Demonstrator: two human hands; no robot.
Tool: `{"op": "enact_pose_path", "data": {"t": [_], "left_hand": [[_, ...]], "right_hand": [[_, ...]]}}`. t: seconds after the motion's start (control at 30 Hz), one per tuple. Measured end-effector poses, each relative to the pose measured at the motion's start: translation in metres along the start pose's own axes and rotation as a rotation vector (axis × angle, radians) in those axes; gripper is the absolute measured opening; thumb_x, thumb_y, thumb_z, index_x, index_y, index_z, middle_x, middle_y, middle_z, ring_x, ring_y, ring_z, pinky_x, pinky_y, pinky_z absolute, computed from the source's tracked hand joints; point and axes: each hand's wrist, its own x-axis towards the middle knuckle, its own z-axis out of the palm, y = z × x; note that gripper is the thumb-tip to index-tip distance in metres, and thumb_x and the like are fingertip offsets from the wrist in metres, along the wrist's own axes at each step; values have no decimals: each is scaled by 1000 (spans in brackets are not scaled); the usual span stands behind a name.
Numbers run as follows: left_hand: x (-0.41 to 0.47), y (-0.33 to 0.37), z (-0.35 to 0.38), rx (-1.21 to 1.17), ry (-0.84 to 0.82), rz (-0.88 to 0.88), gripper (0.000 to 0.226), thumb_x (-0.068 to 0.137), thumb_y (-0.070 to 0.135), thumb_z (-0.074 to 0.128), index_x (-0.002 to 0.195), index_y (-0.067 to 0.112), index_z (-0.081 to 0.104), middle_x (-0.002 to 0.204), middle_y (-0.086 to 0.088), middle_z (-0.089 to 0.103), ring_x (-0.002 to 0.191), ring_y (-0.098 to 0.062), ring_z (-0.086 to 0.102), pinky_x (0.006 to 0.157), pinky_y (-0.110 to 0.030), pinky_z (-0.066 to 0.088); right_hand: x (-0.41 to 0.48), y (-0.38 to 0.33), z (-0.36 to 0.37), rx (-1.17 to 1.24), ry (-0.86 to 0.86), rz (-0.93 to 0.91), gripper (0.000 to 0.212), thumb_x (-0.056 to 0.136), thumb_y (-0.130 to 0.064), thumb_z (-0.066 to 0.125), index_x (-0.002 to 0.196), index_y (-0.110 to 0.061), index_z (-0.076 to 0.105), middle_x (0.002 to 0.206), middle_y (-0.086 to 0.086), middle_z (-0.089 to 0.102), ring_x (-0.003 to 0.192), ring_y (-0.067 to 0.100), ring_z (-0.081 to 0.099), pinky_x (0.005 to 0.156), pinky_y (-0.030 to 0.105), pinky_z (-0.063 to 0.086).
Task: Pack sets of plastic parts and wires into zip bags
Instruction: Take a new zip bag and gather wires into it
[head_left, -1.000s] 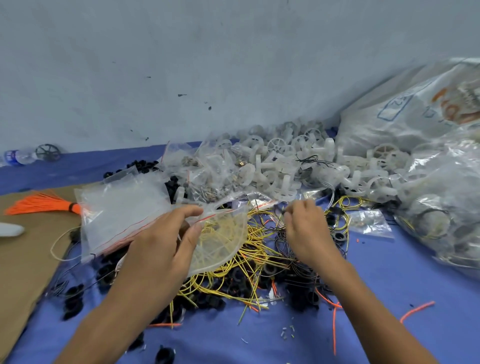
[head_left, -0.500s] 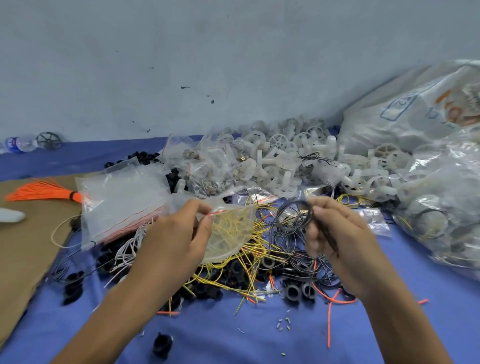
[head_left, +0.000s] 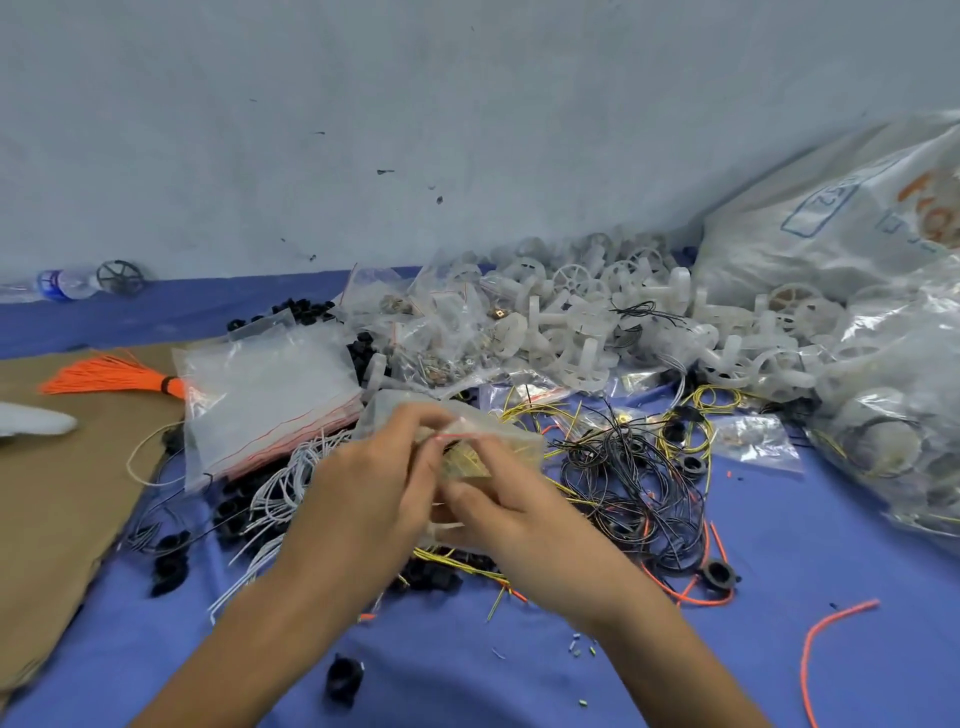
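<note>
Left hand and right hand pinch a crinkled, translucent zip bag.

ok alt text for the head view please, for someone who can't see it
A person's bare hands, left grip and right grip, hold a small zip bag of yellow wire over a blue cloth. Around it lie tangled black wires, a stack of empty zip bags and a heap of white plastic wheels.

Person's bare left hand and bare right hand, slim fingers, fingertips smeared by blur, bare left forearm and bare right forearm, both uncovered down to the view's lower edge
</note>
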Motion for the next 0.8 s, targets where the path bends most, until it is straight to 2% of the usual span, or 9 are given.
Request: {"op": "enact_pose_path", "data": {"t": [0.13, 0.23, 0.27, 0.33, 0.4, 0.5, 0.63, 0.7, 0.8], "left_hand": [[12, -15, -6, -177, 47, -132, 13, 99, 31, 53, 108, 39, 58, 56, 17, 55, 43, -5, 45, 41, -15, 31], [23, -23, -12, -313, 82, -211, 12, 100, 32, 53, 106, 41, 58, 53, 8, 54, 42, -5, 43, 40, -22, 36], [26, -25, -14, -331, 86, -224, 11, 100, 33, 53, 106, 41, 58, 53, 6, 54, 44, -8, 45, 42, -27, 39], [30, -25, -15, -337, 93, -231, 10, 99, 35, 54, 106, 40, 59, 53, 4, 54, 46, -12, 47, 47, -35, 42], [30, -25, -14, -344, 87, -228, 10, 99, 36, 54, 107, 40, 59, 53, 4, 53, 46, -11, 47, 47, -36, 42], [28, -25, -12, -346, 67, -226, 11, 99, 35, 54, 107, 42, 58, 52, 6, 53, 43, -8, 44, 45, -28, 38], [26, -25, -11, -330, 56, -231, 13, 99, 32, 54, 107, 42, 58, 52, 9, 56, 44, -6, 46, 46, -24, 38], [27, -26, -12, -335, 63, -233, 14, 99, 32, 54, 106, 44, 58, 52, 8, 55, 43, -8, 46, 44, -23, 39], [29, -29, -14, -354, 79, -243, 13, 99, 33, 54, 104, 45, 58, 53, 3, 53, 46, -12, 46, 46, -31, 42]], "right_hand": [[-4, -11, -21, -247, 373, -248, 20, 89, -29, 55, 100, -38, 69, 76, -6, 71, 69, 22, 66, 62, 44, 57], [4, 6, -51, -534, 574, -212, 11, 92, -35, 55, 93, -36, 66, 66, -7, 62, 55, 11, 52, 50, 28, 41], [8, 17, -60, -702, 532, -131, 11, 94, -34, 55, 94, -35, 66, 66, -12, 61, 59, 6, 53, 55, 26, 40], [15, 42, -68, -1011, 338, 47, 16, 96, -34, 52, 102, -32, 67, 86, -14, 62, 87, 12, 58, 72, 29, 45], [17, 68, -69, -1163, 177, 181, 26, 96, -36, 51, 118, -28, 63, 112, -2, 58, 108, 24, 49, 90, 34, 43], [19, 91, -68, -1198, 187, 207, 32, 96, -40, 53, 125, -29, 54, 121, 2, 50, 108, 25, 41, 92, 35, 38], [21, 92, -65, -1354, 302, 102, 19, 98, -37, 46, 109, -24, 53, 110, -1, 54, 100, 27, 46, 84, 37, 38], [22, 85, -68, -1281, 386, 36, 13, 98, -35, 47, 102, -24, 53, 104, -4, 56, 98, 26, 50, 82, 38, 38], [20, 68, -77, -943, 468, 1, 6, 96, -34, 51, 92, -30, 50, 86, -12, 61, 83, 16, 57, 76, 36, 43]]}}
